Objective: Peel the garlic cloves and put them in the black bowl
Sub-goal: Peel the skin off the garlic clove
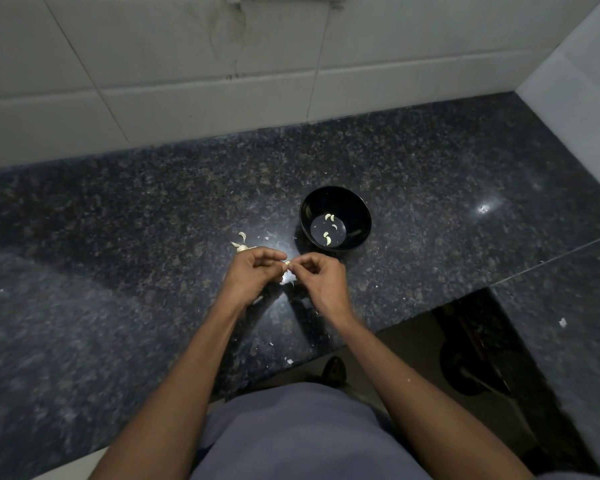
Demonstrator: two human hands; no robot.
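Pinching one small garlic clove [287, 264] at mid-frame, the left hand [253, 271] and right hand [321, 277] should have pulled gently, keeping skin out of the black bowl [357, 209].

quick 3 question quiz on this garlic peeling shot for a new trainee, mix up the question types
1. True or false: the black bowl already holds peeled cloves.
2. What do the left hand and right hand pinch between them? A) a knife B) a garlic clove C) a spoon
3. On which side of the bowl does the leftover garlic lie on the counter, going by the person's own sides?

Key
1. True: several pale cloves lie on its bottom.
2. B
3. On its left, just beyond the left hand.
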